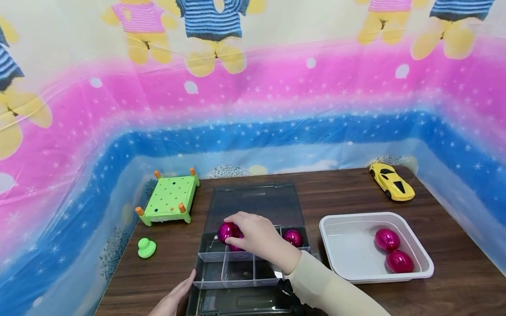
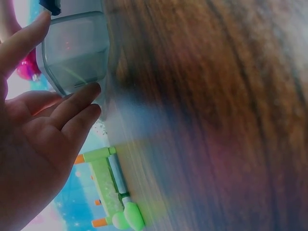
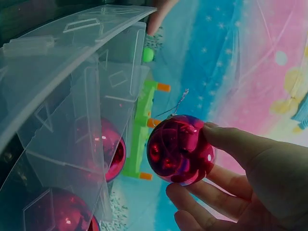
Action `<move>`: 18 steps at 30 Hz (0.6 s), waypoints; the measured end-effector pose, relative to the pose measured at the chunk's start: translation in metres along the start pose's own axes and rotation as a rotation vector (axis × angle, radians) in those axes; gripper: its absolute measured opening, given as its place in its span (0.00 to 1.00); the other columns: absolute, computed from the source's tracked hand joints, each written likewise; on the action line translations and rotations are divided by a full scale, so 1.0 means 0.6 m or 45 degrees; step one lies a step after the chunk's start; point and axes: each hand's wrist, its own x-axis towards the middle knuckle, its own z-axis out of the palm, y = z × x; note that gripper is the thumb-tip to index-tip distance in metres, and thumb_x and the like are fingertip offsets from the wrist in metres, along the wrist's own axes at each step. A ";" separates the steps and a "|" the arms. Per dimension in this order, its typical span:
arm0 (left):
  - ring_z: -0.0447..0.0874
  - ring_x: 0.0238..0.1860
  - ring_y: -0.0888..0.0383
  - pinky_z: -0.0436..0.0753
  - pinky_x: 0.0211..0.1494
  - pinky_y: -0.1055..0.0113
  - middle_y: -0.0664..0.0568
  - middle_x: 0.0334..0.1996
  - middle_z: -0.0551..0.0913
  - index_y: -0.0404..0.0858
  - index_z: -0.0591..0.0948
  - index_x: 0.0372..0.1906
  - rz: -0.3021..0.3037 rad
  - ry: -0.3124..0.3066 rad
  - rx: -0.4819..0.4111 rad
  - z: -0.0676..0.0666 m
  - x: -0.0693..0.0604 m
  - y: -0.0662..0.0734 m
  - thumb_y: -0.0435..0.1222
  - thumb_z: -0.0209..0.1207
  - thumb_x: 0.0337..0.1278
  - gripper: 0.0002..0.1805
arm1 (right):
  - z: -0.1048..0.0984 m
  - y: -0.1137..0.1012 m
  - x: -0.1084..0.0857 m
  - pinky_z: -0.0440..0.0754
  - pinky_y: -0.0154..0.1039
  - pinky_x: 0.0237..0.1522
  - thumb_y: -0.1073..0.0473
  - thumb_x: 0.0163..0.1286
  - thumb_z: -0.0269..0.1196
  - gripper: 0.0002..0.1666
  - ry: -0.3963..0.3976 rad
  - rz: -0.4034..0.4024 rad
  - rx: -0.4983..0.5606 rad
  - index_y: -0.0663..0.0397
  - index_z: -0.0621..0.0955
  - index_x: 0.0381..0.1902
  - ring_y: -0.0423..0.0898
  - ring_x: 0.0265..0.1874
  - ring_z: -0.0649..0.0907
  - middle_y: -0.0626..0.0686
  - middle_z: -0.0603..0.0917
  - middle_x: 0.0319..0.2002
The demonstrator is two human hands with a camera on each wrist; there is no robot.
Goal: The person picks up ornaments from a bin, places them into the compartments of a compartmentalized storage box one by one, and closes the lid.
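Note:
My right hand (image 1: 258, 237) pinches a shiny magenta Christmas ball (image 1: 227, 231) between thumb and fingertips, above the back row of a clear divided plastic box (image 1: 225, 285). In the right wrist view a silvery hanging loop (image 3: 179, 102) sticks out from this Christmas ball (image 3: 180, 150), which is apart from the dividers. Two more magenta balls sit in back compartments: one (image 1: 236, 249) partly hidden under my right hand, another (image 1: 294, 238) at the right. My left hand (image 1: 175, 297) rests its extended fingers against the box's left side, seen also in the left wrist view.
The box's dark lid (image 1: 254, 204) lies open toward the back. To the right, a white tray (image 1: 341, 245) holds two magenta balls (image 1: 387, 239). A yellow toy car (image 1: 392, 181) stands behind it. At left are a green toy bed (image 1: 169, 198) and a green duck (image 1: 146, 248).

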 end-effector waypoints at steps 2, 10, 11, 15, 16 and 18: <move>0.51 0.68 0.40 0.62 0.58 0.78 0.28 0.71 0.51 0.38 0.43 0.77 0.000 -0.003 -0.001 0.000 0.001 -0.002 0.44 0.66 0.58 0.53 | 0.004 -0.003 0.004 0.80 0.37 0.45 0.43 0.60 0.70 0.31 -0.003 -0.016 -0.016 0.45 0.80 0.58 0.40 0.46 0.82 0.46 0.82 0.53; 0.49 0.68 0.33 0.63 0.55 0.79 0.28 0.71 0.50 0.33 0.42 0.76 -0.072 -0.031 -0.017 -0.001 0.003 0.006 0.45 0.66 0.57 0.55 | 0.022 -0.011 0.018 0.80 0.34 0.42 0.43 0.61 0.69 0.29 -0.002 -0.075 -0.081 0.46 0.80 0.57 0.38 0.42 0.82 0.46 0.82 0.50; 0.49 0.68 0.32 0.63 0.54 0.79 0.28 0.71 0.50 0.33 0.42 0.76 -0.081 -0.033 -0.023 -0.001 0.003 0.006 0.45 0.66 0.57 0.55 | 0.024 -0.012 0.019 0.80 0.34 0.41 0.42 0.61 0.69 0.29 -0.002 -0.077 -0.084 0.46 0.80 0.57 0.38 0.42 0.82 0.46 0.82 0.50; 0.50 0.68 0.32 0.65 0.56 0.75 0.28 0.70 0.51 0.33 0.43 0.76 -0.093 -0.024 -0.006 0.000 0.004 0.006 0.46 0.67 0.56 0.55 | 0.033 -0.012 0.024 0.80 0.33 0.40 0.42 0.61 0.69 0.29 -0.008 -0.082 -0.089 0.46 0.80 0.57 0.37 0.41 0.82 0.46 0.83 0.48; 0.50 0.68 0.33 0.66 0.58 0.71 0.29 0.70 0.51 0.33 0.43 0.76 -0.100 -0.015 0.004 0.001 0.004 0.006 0.47 0.67 0.56 0.55 | 0.034 -0.012 0.025 0.80 0.32 0.40 0.42 0.61 0.69 0.29 -0.008 -0.082 -0.093 0.46 0.80 0.57 0.37 0.41 0.82 0.46 0.83 0.48; 0.53 0.67 0.33 0.68 0.61 0.60 0.29 0.70 0.53 0.35 0.44 0.76 -0.120 0.007 0.015 0.003 0.004 0.008 0.50 0.66 0.56 0.55 | 0.036 -0.012 0.027 0.80 0.33 0.41 0.42 0.60 0.69 0.29 -0.003 -0.079 -0.101 0.46 0.80 0.57 0.37 0.41 0.82 0.46 0.83 0.48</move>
